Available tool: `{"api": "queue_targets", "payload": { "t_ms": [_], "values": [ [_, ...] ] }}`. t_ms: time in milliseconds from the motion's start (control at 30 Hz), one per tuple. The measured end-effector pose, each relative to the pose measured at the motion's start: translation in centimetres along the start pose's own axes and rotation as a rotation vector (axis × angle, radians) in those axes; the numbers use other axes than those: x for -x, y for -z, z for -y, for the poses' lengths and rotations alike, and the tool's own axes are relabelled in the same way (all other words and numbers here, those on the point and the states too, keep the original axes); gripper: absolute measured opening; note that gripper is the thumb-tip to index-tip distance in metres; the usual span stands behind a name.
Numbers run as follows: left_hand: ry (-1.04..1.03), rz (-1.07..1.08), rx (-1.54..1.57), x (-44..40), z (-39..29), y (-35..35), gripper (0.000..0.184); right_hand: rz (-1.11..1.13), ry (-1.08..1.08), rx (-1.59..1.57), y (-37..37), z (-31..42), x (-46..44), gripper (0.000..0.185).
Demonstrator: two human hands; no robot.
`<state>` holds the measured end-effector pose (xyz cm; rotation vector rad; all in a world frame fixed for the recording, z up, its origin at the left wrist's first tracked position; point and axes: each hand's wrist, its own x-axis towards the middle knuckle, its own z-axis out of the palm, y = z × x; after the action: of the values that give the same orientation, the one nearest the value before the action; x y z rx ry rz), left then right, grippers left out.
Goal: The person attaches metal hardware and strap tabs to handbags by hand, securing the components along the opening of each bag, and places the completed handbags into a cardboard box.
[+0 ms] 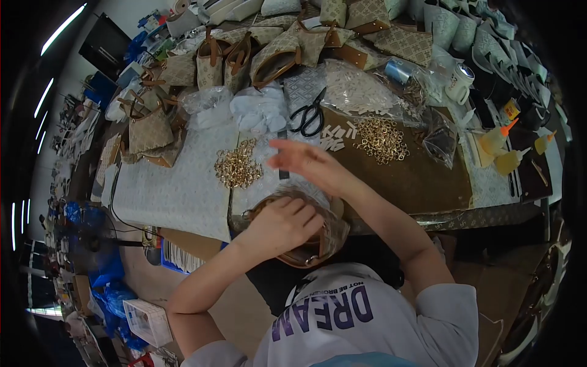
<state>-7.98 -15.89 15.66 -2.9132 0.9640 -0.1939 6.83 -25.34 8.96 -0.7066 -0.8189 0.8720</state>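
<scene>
A small tan patterned handbag (333,235) with brown trim rests in my lap against the table edge. My left hand (284,223) is closed over its rim, fingers curled; the fingertips are partly hidden. Gold-coloured metal fittings show at the bag's near edge. Above the bag, my right hand (309,166) reaches leftward across the table, fingers stretched and apart, slightly blurred, with nothing visible in it. Its fingertips are just right of a pile of gold-coloured metal hardware (238,165). A second pile of gold-coloured rings and clasps (382,140) lies farther right.
Black-handled scissors (309,117) lie beyond my right hand. Behind are plastic bags of small pale pieces (361,88) and several similar handbags (275,58). Glue bottles (495,137) and a white mug (460,84) stand at the right. A white basket (148,322) is at lower left.
</scene>
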Motion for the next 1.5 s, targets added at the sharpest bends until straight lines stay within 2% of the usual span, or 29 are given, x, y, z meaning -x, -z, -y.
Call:
{"api": "queue_targets", "payload": {
  "t_ms": [67,133,167,200,300,367,400,433,500,533,633,733,767,833,900,967,1000,1033,1067,1167,1200,1267,1300,1333,1367,1400,1467,1500],
  "values": [
    [0.231,-0.111,0.122,0.5,1.3,1.1,0.027,-0.266,0.129,0.138,2.1,1.0,0.3,0.042],
    [0.464,-0.180,0.344,0.9,2.4,1.8,0.044,-0.455,0.248,0.337,3.7,1.9,1.4,0.039],
    [0.573,-0.240,0.464,1.1,2.9,1.4,0.049,-0.464,0.267,0.329,3.4,2.2,2.1,0.039],
    [0.643,-0.210,0.637,1.3,3.6,0.9,0.050,-0.470,0.283,0.320,2.9,2.5,2.7,0.039],
    [0.936,-0.235,1.171,0.9,3.2,-0.9,0.046,-0.211,0.083,0.415,1.5,2.5,3.5,0.037],
    [0.880,-0.310,1.253,1.4,3.5,-5.1,0.044,-0.122,0.036,0.598,0.7,2.7,3.0,0.039],
    [0.863,-0.349,1.285,1.3,3.2,-5.5,0.045,-0.062,0.050,0.719,1.1,2.6,2.5,0.043],
    [0.816,-0.337,1.277,1.5,2.8,-5.6,0.046,-0.115,0.015,0.671,1.0,2.2,2.2,0.044],
    [0.757,-0.380,1.486,2.2,2.8,-6.3,0.048,-0.027,0.038,0.904,1.1,2.8,1.3,0.039],
    [0.772,-0.335,1.535,2.9,3.2,-6.5,0.048,-0.053,-0.017,0.824,1.4,2.2,1.2,0.037],
    [0.615,-0.610,1.144,3.6,3.4,-8.8,0.045,-0.076,0.009,0.680,1.1,1.6,1.1,0.033],
    [0.640,-0.533,1.405,3.4,2.3,-7.8,0.044,-0.162,-0.041,1.015,0.1,3.0,1.5,0.028],
    [0.704,-0.500,1.350,3.3,2.6,-7.6,0.040,-0.197,-0.068,1.163,0.1,3.1,1.9,0.023],
    [0.830,-0.502,1.291,3.6,4.3,-9.7,0.033,-0.123,-0.040,1.459,1.1,3.4,2.8,0.021],
    [0.902,-0.568,1.232,3.9,6.9,-10.5,0.028,-0.205,-0.005,1.539,1.4,4.8,4.3,0.016],
    [0.872,-0.680,1.145,4.2,10.3,-12.0,0.027,-0.322,-0.055,1.588,2.0,7.8,6.8,0.016],
    [0.892,-0.594,1.055,3.8,11.7,-10.9,0.026,-0.374,0.054,1.543,3.0,8.9,8.4,0.022],
    [0.867,-0.626,0.987,3.3,13.8,-11.5,0.025,-0.435,0.165,1.517,4.1,10.4,10.6,0.028],
    [0.826,-0.666,1.096,2.1,15.8,-11.5,0.025,-0.536,0.223,1.497,4.0,12.8,12.9,0.038],
    [0.773,-0.664,1.105,-5.4,20.4,-11.5,0.024,-0.738,0.408,1.350,3.3,19.9,22.1,0.060],
    [0.771,-0.651,1.099,-8.1,21.0,-11.3,0.024,-1.034,0.082,0.940,-1.4,23.4,24.7,0.060],
    [0.774,-0.631,1.083,-12.4,21.2,-11.0,0.024,-1.220,0.487,0.643,-0.4,25.4,31.3,0.055],
    [0.766,-0.616,1.088,-14.5,20.8,-10.9,0.024,-1.386,0.580,0.563,-3.0,27.6,34.0,0.053],
    [0.763,-0.603,1.091,-16.3,20.5,-10.9,0.024,-1.554,0.730,0.611,-4.7,29.1,36.7,0.051],
    [0.756,-0.586,1.094,-18.2,20.1,-10.8,0.024,-1.639,0.992,0.594,-5.8,30.1,40.0,0.050],
    [0.751,-0.569,1.099,-20.1,19.5,-10.8,0.024,-1.757,1.119,0.659,-7.3,31.4,42.8,0.049],
    [0.749,-0.546,1.106,-22.7,18.7,-10.7,0.024,-1.866,1.314,0.938,-9.2,33.3,48.9,0.046],
    [0.755,-0.538,1.113,-23.5,18.7,-10.8,0.024,-2.121,1.185,1.357,-10.7,34.0,50.7,0.046]
  ]
}}
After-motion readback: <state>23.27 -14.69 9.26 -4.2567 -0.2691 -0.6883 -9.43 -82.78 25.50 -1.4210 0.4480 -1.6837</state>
